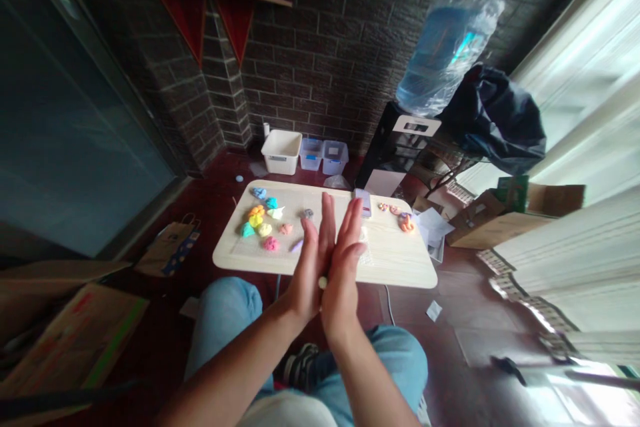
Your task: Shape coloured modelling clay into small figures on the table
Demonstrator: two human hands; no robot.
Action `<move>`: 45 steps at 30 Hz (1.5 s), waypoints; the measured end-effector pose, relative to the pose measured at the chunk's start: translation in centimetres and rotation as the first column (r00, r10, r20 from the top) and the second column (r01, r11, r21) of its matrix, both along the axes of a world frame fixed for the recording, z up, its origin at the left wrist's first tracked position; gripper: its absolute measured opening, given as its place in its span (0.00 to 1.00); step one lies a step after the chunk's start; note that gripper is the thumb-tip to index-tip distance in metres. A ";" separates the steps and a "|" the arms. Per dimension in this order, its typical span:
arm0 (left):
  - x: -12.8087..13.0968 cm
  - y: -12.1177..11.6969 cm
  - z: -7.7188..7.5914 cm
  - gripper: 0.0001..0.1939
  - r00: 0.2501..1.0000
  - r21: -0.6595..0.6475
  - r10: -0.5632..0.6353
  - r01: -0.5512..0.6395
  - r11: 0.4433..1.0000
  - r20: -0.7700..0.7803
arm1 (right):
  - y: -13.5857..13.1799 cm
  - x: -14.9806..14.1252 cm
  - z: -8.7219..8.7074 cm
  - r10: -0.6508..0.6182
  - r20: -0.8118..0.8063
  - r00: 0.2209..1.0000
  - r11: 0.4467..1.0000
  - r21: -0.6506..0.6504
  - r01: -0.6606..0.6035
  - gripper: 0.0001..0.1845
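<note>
My left hand (311,267) and my right hand (343,270) are raised over the front of the low table (400,260), palms facing and fingers stretched away from me. A small pale ball of clay (323,283) is pressed between the heels of the two palms. On the table left of my hands lie several soft clay lumps, among them a pink lump (271,243), a yellow lump (255,220), a blue lump (259,193) and a grey lump (307,213). A purple piece (297,246) lies close beside my left hand, partly hidden by it.
At the table's right end are an orange-and-purple clay piece (407,223) and small round pieces (383,207). A lilac box (363,203) stands at the back edge. Beyond are a white bin (281,152), a water dispenser (395,153) and a cardboard box (493,220).
</note>
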State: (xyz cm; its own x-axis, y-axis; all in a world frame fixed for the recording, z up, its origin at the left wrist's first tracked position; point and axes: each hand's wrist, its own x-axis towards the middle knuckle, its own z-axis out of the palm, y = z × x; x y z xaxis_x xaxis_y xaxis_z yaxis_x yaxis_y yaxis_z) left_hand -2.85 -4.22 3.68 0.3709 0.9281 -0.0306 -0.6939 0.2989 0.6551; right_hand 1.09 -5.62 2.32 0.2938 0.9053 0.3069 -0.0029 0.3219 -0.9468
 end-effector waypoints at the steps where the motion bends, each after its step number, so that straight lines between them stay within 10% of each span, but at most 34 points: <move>1: 0.0 -0.2 -0.1 0.35 1.000 -0.002 -0.005 0.005 1.000 -0.002 | 0.2 0.2 0.3 -0.011 -0.024 1.000 1.000 -0.004 0.011 0.32; 22: 0.5 -1.5 -0.2 0.35 0.998 0.051 -0.048 0.046 0.998 0.040 | 1.5 1.4 1.7 -0.132 -0.034 0.991 0.991 0.019 0.132 0.31; 31: 0.1 -2.8 -1.8 0.48 0.969 0.471 0.007 0.114 0.875 -0.248 | 4.4 3.5 1.7 -0.212 -0.271 0.939 0.976 -0.109 0.189 0.37; 36: -0.6 -1.2 -1.6 0.22 0.997 0.233 0.048 -0.032 0.972 -0.063 | 3.1 4.4 1.5 -0.150 -0.277 0.949 0.986 -0.113 0.123 0.32; 45: -4.0 2.9 0.4 0.20 0.927 -0.129 0.065 -0.018 0.991 0.371 | -2.3 5.6 0.3 0.049 0.310 0.950 0.996 -0.088 -0.023 0.10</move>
